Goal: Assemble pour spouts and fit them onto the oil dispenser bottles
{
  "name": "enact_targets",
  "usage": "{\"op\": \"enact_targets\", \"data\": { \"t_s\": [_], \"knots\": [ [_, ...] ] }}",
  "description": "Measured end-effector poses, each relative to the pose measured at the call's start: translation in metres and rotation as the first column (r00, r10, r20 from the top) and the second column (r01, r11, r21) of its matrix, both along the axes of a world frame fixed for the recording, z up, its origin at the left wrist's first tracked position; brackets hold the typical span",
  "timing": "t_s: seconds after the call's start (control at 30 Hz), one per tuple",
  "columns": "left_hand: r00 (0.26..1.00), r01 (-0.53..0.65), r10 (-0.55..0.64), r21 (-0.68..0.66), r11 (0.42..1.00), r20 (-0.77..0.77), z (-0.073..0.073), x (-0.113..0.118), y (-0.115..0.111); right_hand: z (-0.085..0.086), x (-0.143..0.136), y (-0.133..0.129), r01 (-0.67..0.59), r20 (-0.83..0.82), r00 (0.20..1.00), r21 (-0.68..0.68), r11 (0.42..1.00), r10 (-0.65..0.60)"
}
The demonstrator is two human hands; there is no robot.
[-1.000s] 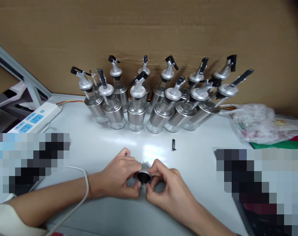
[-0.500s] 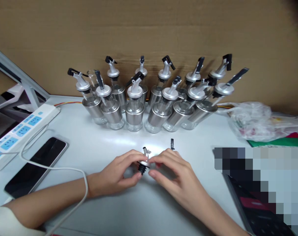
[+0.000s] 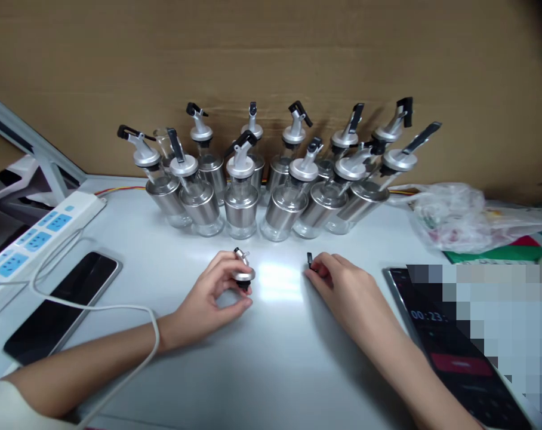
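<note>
My left hand (image 3: pixel 215 289) is closed around a bottle pourer (image 3: pixel 244 276), a silver spout on a round collar with a black ribbed stopper below. The spout points up, and no black flip cap sits on its tip. To the right, my right hand (image 3: pixel 338 278) reaches low over the table with thumb and forefinger pinched at a small black flip cap (image 3: pixel 310 259). The cap's upper end shows beyond the fingertips; its lower part is hidden by them.
Several glass bottles with steel sleeves and capped pourers (image 3: pixel 241 206) stand in rows at the back. At left lie a power strip (image 3: pixel 85 206), a phone (image 3: pixel 65 307) and a white cable (image 3: pixel 119 307). At right are a timer phone (image 3: pixel 436 340) and plastic bags (image 3: pixel 450 215).
My right hand has left the pourer and moved right to the black flip cap, closing its fingertips there. My left hand has shifted slightly left and up with the pourer.
</note>
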State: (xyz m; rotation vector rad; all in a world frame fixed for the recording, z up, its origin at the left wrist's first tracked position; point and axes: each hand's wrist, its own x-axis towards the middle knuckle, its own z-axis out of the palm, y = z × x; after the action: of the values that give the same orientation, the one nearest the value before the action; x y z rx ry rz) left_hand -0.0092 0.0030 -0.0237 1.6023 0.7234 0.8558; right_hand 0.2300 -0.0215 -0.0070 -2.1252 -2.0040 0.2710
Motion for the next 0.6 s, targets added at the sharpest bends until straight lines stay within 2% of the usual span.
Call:
{"op": "enact_targets", "data": {
  "t_s": [0.1, 0.23, 0.3, 0.4, 0.47, 0.6],
  "knots": [
    [1.0, -0.007, 0.007, 0.009, 1.0, -0.017, -0.002, -0.001, 0.001, 0.008, -0.004, 0.001, -0.015, -0.172, 0.985, -0.025, 1.0, 0.011],
    [0.989, -0.029, 0.041, 0.08, 0.996, -0.144, -0.001, -0.002, 0.003, 0.018, -0.015, -0.003, -0.184, -0.477, 0.871, -0.1, 0.978, 0.115],
    [0.983, 0.003, 0.017, 0.106, 0.994, -0.181, 0.0, -0.003, 0.003, 0.018, -0.017, -0.005, -0.193, -0.473, 0.871, -0.081, 0.978, 0.133],
    [0.98, 0.008, 0.012, 0.102, 0.995, -0.197, 0.001, -0.003, 0.003, 0.01, -0.016, -0.004, -0.121, -0.345, 0.933, -0.033, 0.992, 0.103],
    [0.98, 0.008, 0.008, 0.084, 0.996, -0.197, 0.002, -0.002, 0.003, 0.006, -0.014, -0.003, -0.111, -0.296, 0.951, -0.061, 0.992, 0.088],
    [0.982, 0.034, -0.021, 0.067, 0.997, -0.188, 0.004, -0.001, 0.004, 0.007, -0.016, -0.005, -0.173, -0.342, 0.931, -0.105, 0.979, 0.128]
  ]
}}
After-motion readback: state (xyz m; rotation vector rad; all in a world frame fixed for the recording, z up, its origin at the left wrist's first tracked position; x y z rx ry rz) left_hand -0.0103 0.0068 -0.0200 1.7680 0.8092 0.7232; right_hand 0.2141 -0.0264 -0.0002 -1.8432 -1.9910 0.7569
